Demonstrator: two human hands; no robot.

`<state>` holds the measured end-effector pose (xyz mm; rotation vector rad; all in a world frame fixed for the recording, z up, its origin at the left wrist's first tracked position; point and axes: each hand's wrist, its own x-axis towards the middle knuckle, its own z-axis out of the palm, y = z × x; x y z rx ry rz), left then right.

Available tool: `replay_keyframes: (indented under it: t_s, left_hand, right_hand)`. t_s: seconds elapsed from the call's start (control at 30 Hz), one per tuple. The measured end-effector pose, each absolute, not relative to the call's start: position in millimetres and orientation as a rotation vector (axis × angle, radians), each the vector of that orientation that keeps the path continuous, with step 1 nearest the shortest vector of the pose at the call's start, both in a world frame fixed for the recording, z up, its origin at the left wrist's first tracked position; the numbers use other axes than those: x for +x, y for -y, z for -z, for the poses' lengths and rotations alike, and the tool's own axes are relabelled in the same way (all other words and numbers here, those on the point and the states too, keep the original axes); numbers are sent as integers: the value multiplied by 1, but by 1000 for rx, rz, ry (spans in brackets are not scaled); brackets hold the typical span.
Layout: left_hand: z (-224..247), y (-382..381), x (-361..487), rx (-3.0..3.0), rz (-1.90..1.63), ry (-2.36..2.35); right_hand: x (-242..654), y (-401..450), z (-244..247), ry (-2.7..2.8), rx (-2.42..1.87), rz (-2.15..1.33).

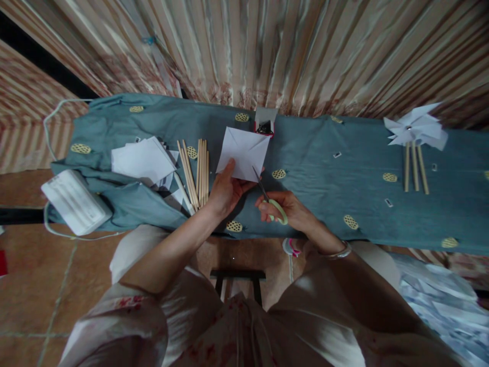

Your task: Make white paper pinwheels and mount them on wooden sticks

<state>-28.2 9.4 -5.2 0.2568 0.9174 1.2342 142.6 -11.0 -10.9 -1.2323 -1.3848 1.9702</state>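
A white square of paper point(244, 149) with crease or cut lines toward its corners is held by my left hand point(226, 191), thumb on top and fingers beneath. My right hand point(280, 208) is closed around the green handles of a pair of scissors point(278, 210). The blades point up and left and lie over the paper's lower right corner. Just behind the paper stands a small open box point(266, 125) with dark contents. Left of my left hand lie several wooden sticks point(203, 171) in two groups.
A stack of white paper point(143, 159) lies at the left on the blue-green tablecloth point(313, 173), near a white power strip or device point(76, 201) with a cable. White paper pinwheels point(414, 127) on wooden sticks lie at the right. A striped curtain point(244, 51) hangs behind.
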Motion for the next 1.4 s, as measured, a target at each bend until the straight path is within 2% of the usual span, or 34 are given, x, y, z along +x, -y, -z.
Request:
replay_keyframes:
  t_s: [1.4]
  left_hand:
    - [-1, -4, -24, 257, -1215, -923]
  right_hand:
    - [139, 9, 13, 1389, -1247, -1930]
